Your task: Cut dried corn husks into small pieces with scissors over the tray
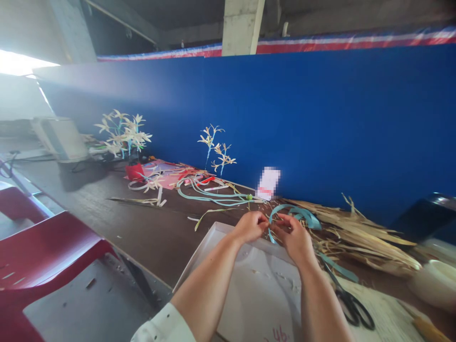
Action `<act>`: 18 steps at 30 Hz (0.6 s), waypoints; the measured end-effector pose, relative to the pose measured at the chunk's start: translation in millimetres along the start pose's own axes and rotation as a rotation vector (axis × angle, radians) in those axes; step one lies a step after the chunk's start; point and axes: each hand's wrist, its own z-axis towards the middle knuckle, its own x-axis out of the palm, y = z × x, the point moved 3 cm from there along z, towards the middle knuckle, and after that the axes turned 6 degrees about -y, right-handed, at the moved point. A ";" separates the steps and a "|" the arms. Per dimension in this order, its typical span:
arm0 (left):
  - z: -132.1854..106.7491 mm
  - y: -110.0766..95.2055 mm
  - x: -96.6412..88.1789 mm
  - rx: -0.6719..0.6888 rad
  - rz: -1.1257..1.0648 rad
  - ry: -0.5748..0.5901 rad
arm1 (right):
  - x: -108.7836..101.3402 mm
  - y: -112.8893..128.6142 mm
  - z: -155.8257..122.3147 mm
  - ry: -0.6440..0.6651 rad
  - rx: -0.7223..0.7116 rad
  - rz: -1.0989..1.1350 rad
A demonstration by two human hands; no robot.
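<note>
At the left edge, a red chair (57,242) stood beside the long table (89,190), and a pale kettle (64,140) stood at the table's far end, probably to keep it away from the work. Right of it, in the upper left, a cluster of pale flowers (124,135) stood upright, presumably to spare the petals. Pale blue cords (199,194) lay looped at centre, apparently to prevent tangling; above them, 2 slimmer flower stems (210,137) stood before the blue panel (320,118), their support unclear. Just right of centre, the left hand (251,225) pinched a narrow blue strip (272,232) between thumb and forefinger over the far edge of a white tray (263,285), which likely served to catch the small scraps seen inside. The right hand (297,237) had its thumb and fingers pressed together on the same strip, seemingly to steady it; whether anything else lay between the fingertips could not be determined. The blue roll (309,216) lay just behind, within easy reach, with dry husks (370,237) spread to its right. Black scissors (335,280) lay beside the right forearm, on or against a printed sheet (388,304). As to writing: the card (269,183) at centre was blurred out; a reddish mark at the tray's bottom edge appeared to read "46"; the sheet's print was illegible. No brand was readable.
</note>
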 end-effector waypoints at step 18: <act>-0.4 5.9 5.7 -0.315 -0.747 0.166 | -2.9 10.5 -4.5 0.090 0.222 0.229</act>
